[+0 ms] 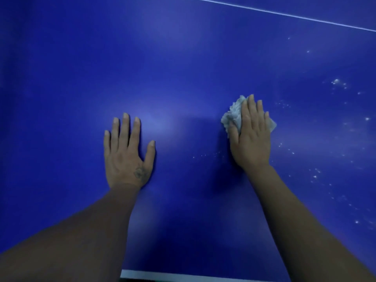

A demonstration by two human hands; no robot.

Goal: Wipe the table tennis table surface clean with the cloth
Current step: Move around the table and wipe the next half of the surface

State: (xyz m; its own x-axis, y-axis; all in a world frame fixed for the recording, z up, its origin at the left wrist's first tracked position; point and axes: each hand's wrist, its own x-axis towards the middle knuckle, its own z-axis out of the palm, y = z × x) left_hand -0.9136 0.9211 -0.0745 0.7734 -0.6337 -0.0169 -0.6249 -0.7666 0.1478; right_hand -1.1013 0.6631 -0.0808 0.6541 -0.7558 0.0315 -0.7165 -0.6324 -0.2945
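We logged a deep blue worktop [183, 68] filling nearly the whole view, with a thin white line [284, 14] crossing its far right corner and a white edge band [183, 275] at its near border. Scattered pale specks [335, 82] lay across the right portion of the surface, thickest to the right of our right hand, with a few fainter ones between the two hands. Nothing stood between us and the surface. The cloth [233, 115] was a small, crumpled, pale grey-white wad, lying on the worktop right of centre, its ragged edge showing past the thumb side and a corner showing past the little-finger side. Our right hand [251, 139] lay palm-down on top of it, fingers straight and close together, pressing it flat rather than gripping it. Our left hand [127, 153] rested palm-down on bare worktop well apart from the cloth, fingers spread and straight, holding nothing, a small dark mark near its thumb base.
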